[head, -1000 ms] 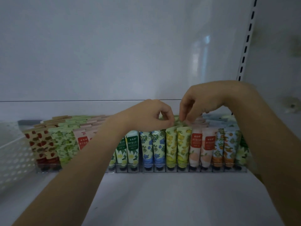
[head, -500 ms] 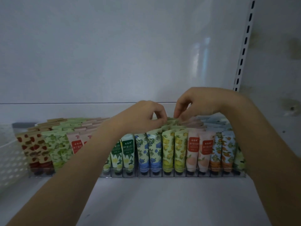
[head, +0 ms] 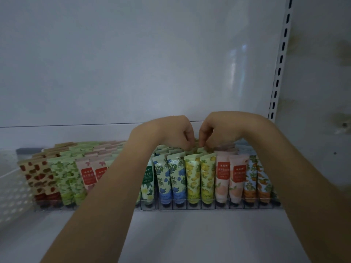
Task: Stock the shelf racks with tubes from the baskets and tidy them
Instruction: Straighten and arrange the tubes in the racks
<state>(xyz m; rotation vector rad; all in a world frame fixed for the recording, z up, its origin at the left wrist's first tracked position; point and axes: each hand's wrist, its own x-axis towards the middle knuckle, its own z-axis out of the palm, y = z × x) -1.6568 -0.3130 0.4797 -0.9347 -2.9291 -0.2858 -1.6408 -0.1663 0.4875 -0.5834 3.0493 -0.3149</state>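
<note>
Your left hand (head: 171, 131) and right hand (head: 221, 130) curl down, seemingly pinching the tops of the yellow tubes (head: 199, 179) standing in the rack (head: 190, 206), though the fingertips are dim. They've drawn closer together since a second ago, so you're probably tidying that row, not adding stock.

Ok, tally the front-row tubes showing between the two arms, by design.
Green lily tubes: 1
Blue flower tubes: 2
Yellow lemon tubes: 2
Peach tubes: 2
Orange fruit tubes: 2
Total: 9. A sliver right of the orange ones is too hidden to count.
</note>
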